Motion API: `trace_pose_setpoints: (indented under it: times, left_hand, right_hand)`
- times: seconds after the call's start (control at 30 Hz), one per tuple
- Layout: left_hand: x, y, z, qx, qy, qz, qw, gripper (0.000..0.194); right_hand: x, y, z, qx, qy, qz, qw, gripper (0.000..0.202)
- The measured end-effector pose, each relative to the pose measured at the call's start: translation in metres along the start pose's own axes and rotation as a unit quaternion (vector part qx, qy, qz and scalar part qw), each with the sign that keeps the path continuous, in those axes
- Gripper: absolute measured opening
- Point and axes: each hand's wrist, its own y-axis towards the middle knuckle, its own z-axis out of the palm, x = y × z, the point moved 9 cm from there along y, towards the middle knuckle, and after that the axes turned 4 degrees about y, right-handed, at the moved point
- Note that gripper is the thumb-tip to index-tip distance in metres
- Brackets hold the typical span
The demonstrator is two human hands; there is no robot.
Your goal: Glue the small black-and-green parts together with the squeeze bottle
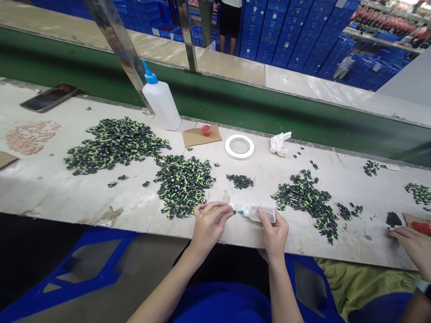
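Between the fingertips of my left hand (209, 224) is a small black-and-green piece (234, 212). My right hand (274, 229) is closed around a small clear squeeze bottle (253, 212), held on its side with the blue needle tip (240, 212) pointing left, close to the piece. Whether tip and piece touch I cannot tell. A heap of black-and-green pieces (183, 184) lies just left of my left hand. Behind my hands is a little pile of plain black pieces (239, 181). Another black-and-green heap (305, 199) spreads to the right of my right hand.
A white bottle with a blue cap (162, 102) stands at the back, near a red cap on cardboard (206, 130), a tape roll (239, 147) and crumpled tissue (280, 144). A phone (50, 98) lies at far left. Another person's hand (412, 244) rests at far right.
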Motion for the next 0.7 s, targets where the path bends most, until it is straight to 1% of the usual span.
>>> trace_pose_setpoints:
  times: [0.13, 0.7]
  left_hand:
    - [0.0002, -0.0002, 0.0001, -0.004, 0.002, -0.001, 1.0, 0.012]
    - [0.0021, 0.0009, 0.0005, 0.005, -0.001, -0.017, 1.0, 0.011]
  right_hand:
    - [-0.0024, 0.0004, 0.0002, 0.0, 0.011, 0.008, 1.0, 0.032]
    - [0.0018, -0.0002, 0.0027, 0.013, -0.001, -0.006, 1.0, 0.032]
